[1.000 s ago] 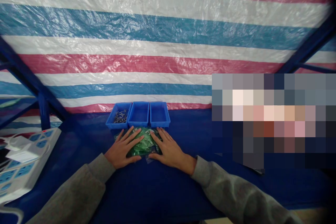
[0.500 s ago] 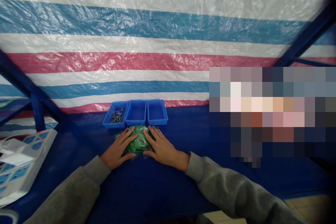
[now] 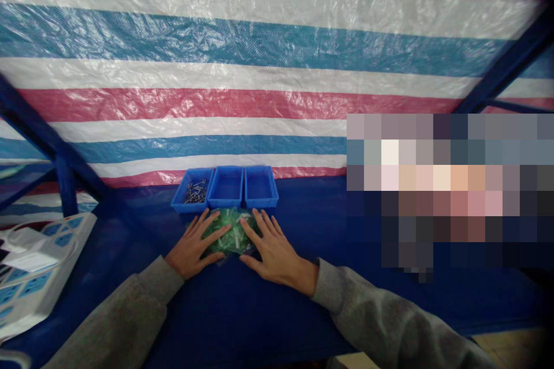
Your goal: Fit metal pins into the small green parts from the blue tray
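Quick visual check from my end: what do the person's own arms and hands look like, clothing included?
Long grey sleeves with darker mottled patches cover both arms, ending in plain grey cuffs at the wrists. The left hand and right hand are bare, with no gloves or rings visible.

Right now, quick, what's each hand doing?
Left hand: open, fingers spread on the green bundle, not gripping.
Right hand: open, spread on its other side.

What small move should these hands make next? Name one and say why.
Probably curl the fingers of the left hand and right hand inward to gather the green plastic bundle: both hands lie on its opposite sides with fingers fanned out, just in front of the middle blue tray.
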A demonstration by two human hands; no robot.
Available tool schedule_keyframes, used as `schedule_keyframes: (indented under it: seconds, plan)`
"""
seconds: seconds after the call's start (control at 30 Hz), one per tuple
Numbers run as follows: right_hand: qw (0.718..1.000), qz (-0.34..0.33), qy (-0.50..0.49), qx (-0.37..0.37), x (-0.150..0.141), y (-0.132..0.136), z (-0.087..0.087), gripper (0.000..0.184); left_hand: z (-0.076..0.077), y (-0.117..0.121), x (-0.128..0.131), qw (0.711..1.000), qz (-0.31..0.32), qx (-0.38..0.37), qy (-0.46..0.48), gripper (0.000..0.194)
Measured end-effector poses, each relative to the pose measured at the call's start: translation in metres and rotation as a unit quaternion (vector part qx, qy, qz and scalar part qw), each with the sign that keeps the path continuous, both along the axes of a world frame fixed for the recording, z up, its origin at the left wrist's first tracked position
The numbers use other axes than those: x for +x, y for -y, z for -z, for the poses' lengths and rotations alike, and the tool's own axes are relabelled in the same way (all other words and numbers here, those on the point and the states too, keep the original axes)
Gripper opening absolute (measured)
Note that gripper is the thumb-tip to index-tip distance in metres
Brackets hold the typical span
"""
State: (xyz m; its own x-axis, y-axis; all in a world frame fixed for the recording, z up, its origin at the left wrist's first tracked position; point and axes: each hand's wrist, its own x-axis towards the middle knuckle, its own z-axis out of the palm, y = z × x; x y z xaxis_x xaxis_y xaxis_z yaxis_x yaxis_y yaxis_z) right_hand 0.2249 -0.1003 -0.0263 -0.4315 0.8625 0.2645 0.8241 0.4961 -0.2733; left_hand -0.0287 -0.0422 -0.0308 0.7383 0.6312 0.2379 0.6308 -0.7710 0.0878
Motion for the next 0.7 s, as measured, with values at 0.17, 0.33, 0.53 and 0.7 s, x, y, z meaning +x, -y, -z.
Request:
schedule_keyframes:
  seconds: [0.17, 0.33, 0.53, 0.7]
  plan:
    - [1.000, 0.016, 0.009, 0.012, -0.001, 0.002, 0.010, 0.057, 0.002, -0.001, 0.002, 1.000, 0.008, -0.026, -0.001, 0.050]
    - [0.999, 0.027, 0.014, 0.037, -0.006, -0.014, 0.018, 0.048, 0.004, -0.001, 0.004, 0.999, -0.005, -0.035, 0.037, 0.040]
    - [0.999, 0.010, -0.017, 0.041, -0.003, -0.012, 0.009, 0.047, 0.002, 0.001, 0.007, 0.998, -0.043, -0.025, 0.031, 0.043]
    - [0.999, 0.014, -0.024, 0.038, -0.002, -0.002, 0.001, 0.061, -0.007, 0.005, 0.007, 0.999, -0.034, 0.008, 0.031, 0.050]
